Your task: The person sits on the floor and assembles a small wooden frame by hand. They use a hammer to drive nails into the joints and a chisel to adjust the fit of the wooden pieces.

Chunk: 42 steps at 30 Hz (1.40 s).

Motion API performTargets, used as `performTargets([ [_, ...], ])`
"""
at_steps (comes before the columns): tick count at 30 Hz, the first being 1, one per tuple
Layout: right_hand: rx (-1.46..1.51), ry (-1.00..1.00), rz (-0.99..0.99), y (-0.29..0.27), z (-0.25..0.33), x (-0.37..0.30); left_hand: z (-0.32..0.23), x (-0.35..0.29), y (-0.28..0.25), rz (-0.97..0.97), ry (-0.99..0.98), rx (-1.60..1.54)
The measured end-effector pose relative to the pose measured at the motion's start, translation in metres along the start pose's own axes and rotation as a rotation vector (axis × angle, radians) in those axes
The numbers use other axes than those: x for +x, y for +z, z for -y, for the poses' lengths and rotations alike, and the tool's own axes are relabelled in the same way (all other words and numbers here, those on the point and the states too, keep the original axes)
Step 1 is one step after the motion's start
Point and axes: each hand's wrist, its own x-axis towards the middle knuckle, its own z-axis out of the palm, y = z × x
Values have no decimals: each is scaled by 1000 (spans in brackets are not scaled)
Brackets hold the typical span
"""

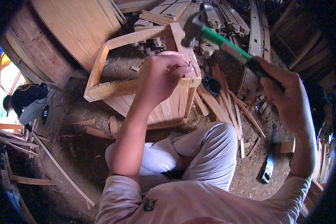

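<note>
My right hand (283,84) is wrapped round the black grip of a claw hammer (229,46) with a green handle. The hammer's dark head is raised just above the right side of a pale wooden frame box (117,89), close to my left hand. Bent over that side near its corner, my left hand (158,72) pinches a thin nail (189,64) between thumb and fingers. The nail stands on the top of the wood. The box has an open top rim and slatted sides, and stands in front of my crossed legs.
Wood strips (222,100) and offcuts lie right of the box, with stacked timber (227,18) behind. Large panels (76,28) lean at the back left. A person (30,99) bends over at far left. A long narrow tool (267,166) lies on the ground at right.
</note>
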Motion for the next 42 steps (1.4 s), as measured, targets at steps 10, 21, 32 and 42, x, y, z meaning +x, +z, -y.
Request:
performTargets([
  [10,32,124,-23,-1,9,-4,6,1,-2,0,43,59],
  [21,-22,32,-91,3,-4,-6,5,0,-1,-16,55,102],
  [32,-192,-49,-49,0,-9,-8,-5,1,2,-33,2,70],
  [42,-284,-233,-81,-1,-23,-10,-4,2,1,24,-42,23],
])
